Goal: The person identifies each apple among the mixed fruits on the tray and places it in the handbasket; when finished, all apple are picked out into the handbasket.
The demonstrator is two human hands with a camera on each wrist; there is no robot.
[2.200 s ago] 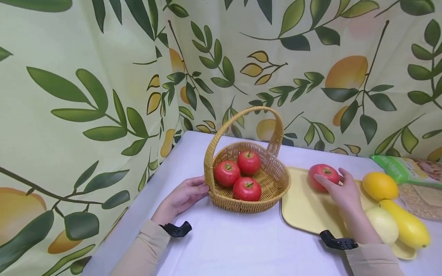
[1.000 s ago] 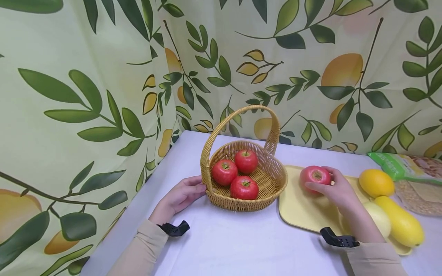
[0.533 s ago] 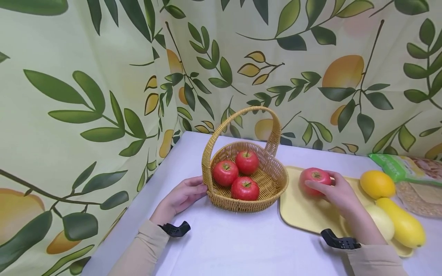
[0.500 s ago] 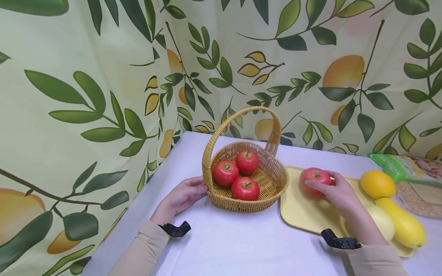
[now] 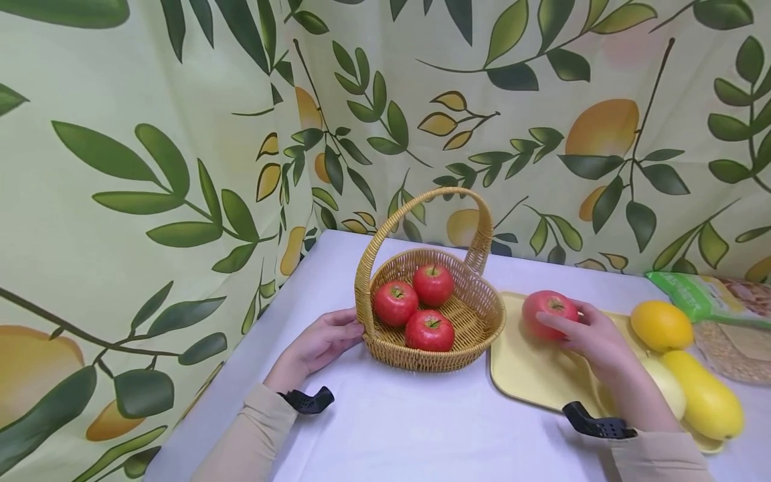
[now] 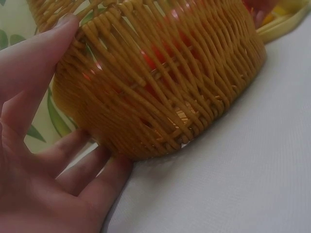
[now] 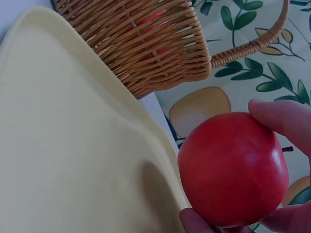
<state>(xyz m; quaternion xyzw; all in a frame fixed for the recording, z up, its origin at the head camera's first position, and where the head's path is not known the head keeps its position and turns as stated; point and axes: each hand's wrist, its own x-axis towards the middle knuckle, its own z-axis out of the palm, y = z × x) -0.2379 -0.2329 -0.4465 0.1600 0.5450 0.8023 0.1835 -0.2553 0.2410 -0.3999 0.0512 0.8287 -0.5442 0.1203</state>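
Three red apples, one of them the front apple, lie in a wicker basket with a tall arched handle. My left hand rests against the basket's left side. In the left wrist view, its thumb touches the upper wicker and the spread fingers lie along the lower wall. On the right, my right hand grips another red apple between thumb and fingers. The right wrist view shows this apple over the edge of the cream tray, with a shadow beneath.
On the tray's right side lie an orange fruit, a pale round fruit partly behind my right forearm, and a long yellow fruit. A green food packet lies at the back right. Leaf-patterned cloth stands behind the table.
Since the oldest frame, the apple in my right hand has moved slightly left and tilted. In the last half second it has barely shifted. My left hand stays at the basket.
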